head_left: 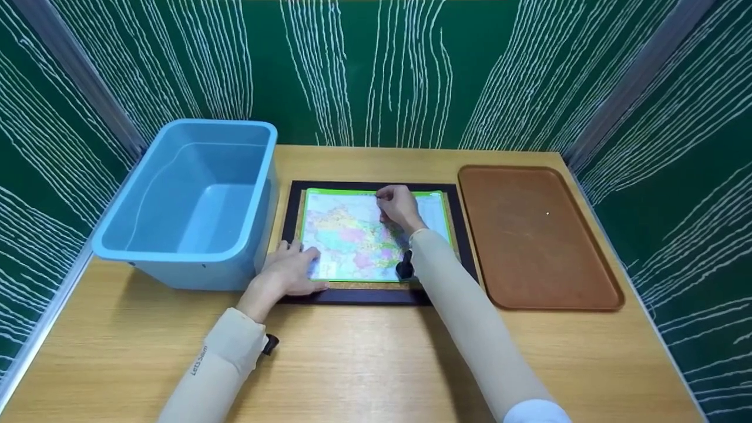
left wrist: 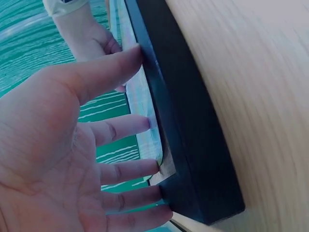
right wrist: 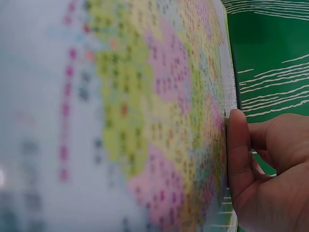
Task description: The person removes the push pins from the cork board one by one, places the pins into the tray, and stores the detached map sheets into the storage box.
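A colourful printed map [head_left: 352,235] with a green border lies on a cork board [head_left: 358,285] in a black frame [head_left: 364,296]. My left hand [head_left: 291,270] rests at the board's near left corner with fingers spread. In the left wrist view, the thumb of this left hand [left wrist: 82,130] touches the black frame [left wrist: 178,111], and other fingertips reach the board and map edge. My right hand [head_left: 401,207] bends over the map's upper part, fingertips drawn together near its top border. In the right wrist view, the right hand [right wrist: 270,164] touches the map [right wrist: 164,121]; anything between its fingertips is hidden.
A deep blue bin [head_left: 258,194] stands left of the board, close to my left hand. To the right, a brown tray [head_left: 529,235] lies flat beside the frame. Green walls [head_left: 352,70] with white wavy lines enclose the wooden table [head_left: 352,352] behind and at both sides.
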Action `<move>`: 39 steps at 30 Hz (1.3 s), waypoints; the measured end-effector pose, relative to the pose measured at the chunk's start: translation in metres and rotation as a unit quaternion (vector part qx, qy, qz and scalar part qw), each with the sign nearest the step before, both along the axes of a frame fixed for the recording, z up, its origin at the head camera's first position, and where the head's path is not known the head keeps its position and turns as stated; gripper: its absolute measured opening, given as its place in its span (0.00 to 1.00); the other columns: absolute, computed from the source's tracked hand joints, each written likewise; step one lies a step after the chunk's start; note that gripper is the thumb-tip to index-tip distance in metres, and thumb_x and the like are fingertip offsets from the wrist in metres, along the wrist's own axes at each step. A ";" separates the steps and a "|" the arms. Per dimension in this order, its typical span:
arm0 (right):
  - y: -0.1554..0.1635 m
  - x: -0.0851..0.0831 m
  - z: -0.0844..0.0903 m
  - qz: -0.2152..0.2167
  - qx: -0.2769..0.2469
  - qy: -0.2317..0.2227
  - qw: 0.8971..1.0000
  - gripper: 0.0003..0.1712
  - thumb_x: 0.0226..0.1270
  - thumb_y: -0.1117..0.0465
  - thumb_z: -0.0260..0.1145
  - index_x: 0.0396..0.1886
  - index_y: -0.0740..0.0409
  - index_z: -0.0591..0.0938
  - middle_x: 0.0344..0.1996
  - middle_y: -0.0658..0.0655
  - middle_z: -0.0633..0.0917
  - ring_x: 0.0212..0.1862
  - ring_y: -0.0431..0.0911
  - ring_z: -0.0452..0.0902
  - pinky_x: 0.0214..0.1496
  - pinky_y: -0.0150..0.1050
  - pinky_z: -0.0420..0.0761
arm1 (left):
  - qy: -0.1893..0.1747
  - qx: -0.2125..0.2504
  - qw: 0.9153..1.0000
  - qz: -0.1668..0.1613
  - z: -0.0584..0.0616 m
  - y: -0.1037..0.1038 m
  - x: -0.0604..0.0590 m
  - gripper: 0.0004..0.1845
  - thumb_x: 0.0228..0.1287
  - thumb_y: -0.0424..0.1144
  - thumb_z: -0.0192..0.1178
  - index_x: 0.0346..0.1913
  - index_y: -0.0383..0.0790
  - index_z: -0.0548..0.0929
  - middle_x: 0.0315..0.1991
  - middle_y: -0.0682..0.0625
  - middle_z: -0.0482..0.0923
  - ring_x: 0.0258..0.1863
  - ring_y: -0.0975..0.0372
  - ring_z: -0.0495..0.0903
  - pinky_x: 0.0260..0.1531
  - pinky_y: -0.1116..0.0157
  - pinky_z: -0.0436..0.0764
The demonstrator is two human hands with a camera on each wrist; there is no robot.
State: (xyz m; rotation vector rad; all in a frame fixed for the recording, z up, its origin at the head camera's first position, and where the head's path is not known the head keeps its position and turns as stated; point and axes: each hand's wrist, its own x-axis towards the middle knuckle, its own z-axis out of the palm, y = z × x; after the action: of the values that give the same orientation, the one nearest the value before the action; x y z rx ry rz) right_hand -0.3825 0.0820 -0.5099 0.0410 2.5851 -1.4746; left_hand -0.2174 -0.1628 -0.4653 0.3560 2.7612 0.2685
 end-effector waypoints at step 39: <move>0.000 0.001 -0.001 0.003 0.013 -0.007 1.000 0.10 0.77 0.63 0.61 0.52 0.57 0.83 0.38 0.57 0.81 0.23 0.44 0.79 0.25 0.36 0.81 | 0.005 -0.033 0.999 -0.009 -0.003 0.008 0.002 0.38 0.69 0.62 0.60 0.73 0.42 0.69 0.73 0.27 0.57 0.65 0.36 0.62 0.56 0.41 0.71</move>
State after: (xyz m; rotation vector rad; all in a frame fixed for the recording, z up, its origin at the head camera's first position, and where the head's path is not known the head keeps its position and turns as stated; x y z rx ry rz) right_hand -0.3812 0.0821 -0.5107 0.0476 2.5905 -1.4343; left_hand -0.2158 -0.1552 -0.4683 0.3660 2.7672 0.1706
